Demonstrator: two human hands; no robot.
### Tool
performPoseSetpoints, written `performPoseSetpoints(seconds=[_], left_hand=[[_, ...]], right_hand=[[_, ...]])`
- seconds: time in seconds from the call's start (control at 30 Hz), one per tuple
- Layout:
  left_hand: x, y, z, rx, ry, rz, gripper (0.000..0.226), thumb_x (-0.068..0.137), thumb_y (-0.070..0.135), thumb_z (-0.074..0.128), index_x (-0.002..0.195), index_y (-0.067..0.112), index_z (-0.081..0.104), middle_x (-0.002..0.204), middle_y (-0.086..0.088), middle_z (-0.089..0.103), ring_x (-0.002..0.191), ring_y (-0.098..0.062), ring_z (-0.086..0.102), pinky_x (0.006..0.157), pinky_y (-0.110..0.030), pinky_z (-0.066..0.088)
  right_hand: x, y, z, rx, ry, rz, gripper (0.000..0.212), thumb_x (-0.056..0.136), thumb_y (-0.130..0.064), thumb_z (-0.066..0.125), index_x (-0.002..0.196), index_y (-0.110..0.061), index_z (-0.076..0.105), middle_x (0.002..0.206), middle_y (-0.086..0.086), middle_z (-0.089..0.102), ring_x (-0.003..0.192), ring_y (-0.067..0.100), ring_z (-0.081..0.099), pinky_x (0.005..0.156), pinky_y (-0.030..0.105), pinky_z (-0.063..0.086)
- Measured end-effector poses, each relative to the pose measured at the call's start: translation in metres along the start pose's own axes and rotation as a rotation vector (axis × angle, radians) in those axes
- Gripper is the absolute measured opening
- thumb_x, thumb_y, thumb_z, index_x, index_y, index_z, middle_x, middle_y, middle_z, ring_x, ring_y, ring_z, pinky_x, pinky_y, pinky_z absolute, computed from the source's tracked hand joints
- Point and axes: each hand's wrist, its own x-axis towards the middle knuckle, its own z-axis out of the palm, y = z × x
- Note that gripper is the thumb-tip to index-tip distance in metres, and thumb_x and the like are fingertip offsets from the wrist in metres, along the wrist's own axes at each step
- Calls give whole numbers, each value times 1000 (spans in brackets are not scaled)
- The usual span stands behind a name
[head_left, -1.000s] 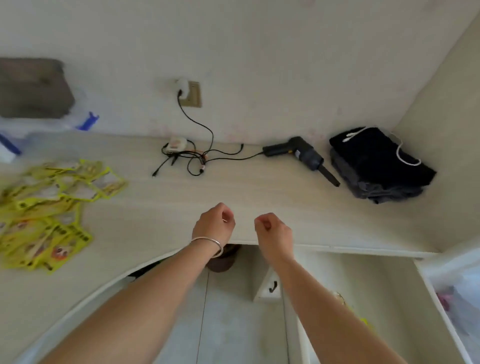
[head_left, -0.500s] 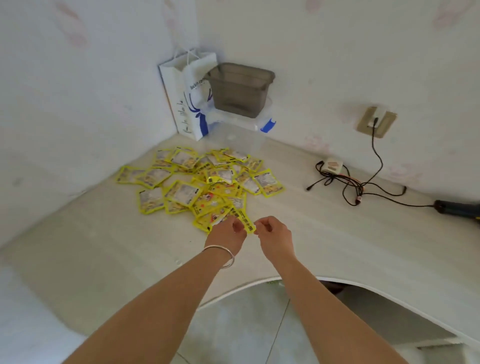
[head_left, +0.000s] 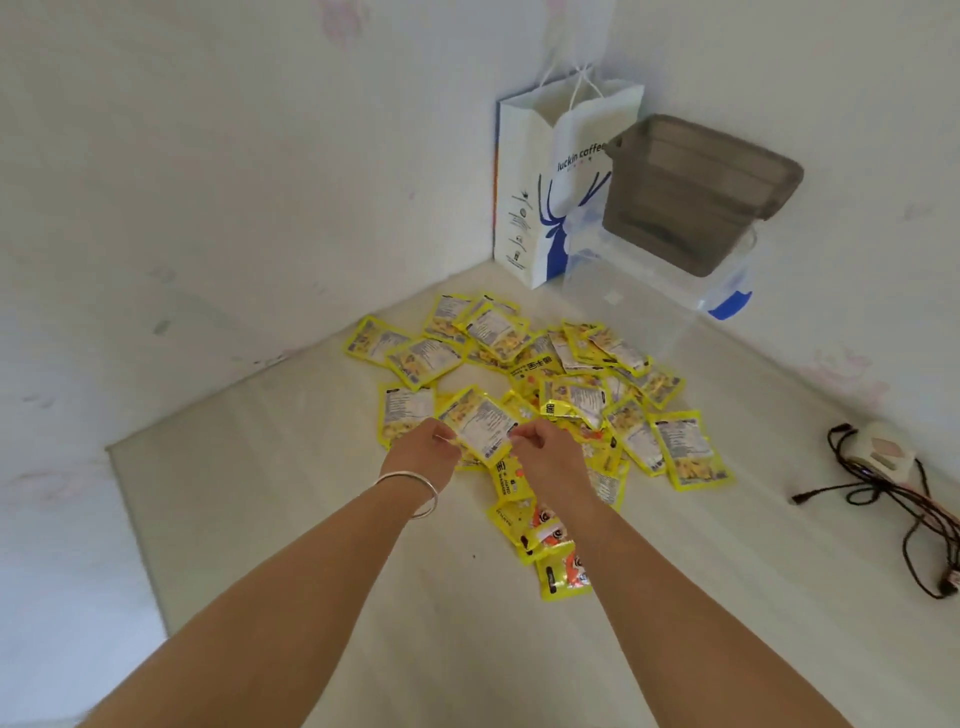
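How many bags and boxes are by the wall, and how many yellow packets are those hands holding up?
Paper bag: 1
Grey plastic bin: 1
Clear plastic box: 1
Held yellow packet, pinched by left hand and right hand: 1
Total: 4

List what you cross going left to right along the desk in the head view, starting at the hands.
left hand → yellow packet, pinched by both hands → right hand → outermost packet of the pile → white adapter
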Motion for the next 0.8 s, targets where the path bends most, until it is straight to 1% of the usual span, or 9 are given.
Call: performPoseSetpoints(seconds=[0.1,0.2,0.23,0.3,0.43,0.5,0.57,0.67,0.8], left_hand=[[34,6,-13,-46,42,-78,25,87,18,48,109,19,61,110,-5,66,92,-24,60,83,-27,45],[66,11,-20,-148,94,-137,22,86,20,53,106,21,62,110,-5,67,80,-20,61,74,-25,48],[75,11,-22,-165,114,-152,22,86,20,54,106,20,62,112,-5,66,84,-21,61,76,-25,48],[94,8,-25,-150,154,-185,26,85,20,55,110,18,62,118,-6,63,103,-26,60,89,-28,47],[133,-2,-33,14,207,-358,43,84,31,58,125,19,52,131,-13,49,124,-32,46,100,-37,39],[150,-6,-36,61,214,-419,55,83,37,61,132,17,46,136,-16,43,128,-33,39,103,-38,35],[163,-8,-37,53,238,-427,68,80,43,65,136,14,40,140,-17,37,132,-33,33,106,-39,33],[184,-10,-36,28,287,-403,85,72,49,71,140,15,34,145,-18,29,135,-35,27,109,-40,28],[206,-7,-31,18,313,-353,102,65,49,78,146,19,24,153,-17,14,140,-36,19,113,-42,26]], right_hand=[[43,-14,4,-59,-80,-21,14,93,-21,52,100,-17,64,84,-7,59,81,17,57,70,32,48],[82,-26,8,-108,-113,-37,18,93,-20,51,105,-16,65,89,-7,61,83,14,56,68,25,41],[92,-28,10,-120,-118,-34,19,93,-20,50,105,-16,64,91,-6,61,84,14,56,66,24,40],[110,-30,15,-150,-126,-25,19,93,-20,50,105,-16,64,92,-6,60,85,14,55,65,24,40],[144,-26,26,-208,-82,7,21,91,-17,47,106,-20,62,86,-8,59,82,18,56,75,35,45],[161,-28,29,-235,-44,11,25,92,-15,45,112,-19,60,98,-2,62,84,19,57,74,34,45],[181,-30,30,-269,16,-7,27,93,-12,45,115,-18,60,113,1,62,98,20,59,78,31,45],[210,-31,31,-424,98,-59,28,92,-10,47,116,-17,60,122,7,57,112,25,54,88,36,45],[239,-27,31,-722,109,-124,35,93,-19,47,127,-17,52,132,10,48,122,30,40,102,37,33]])
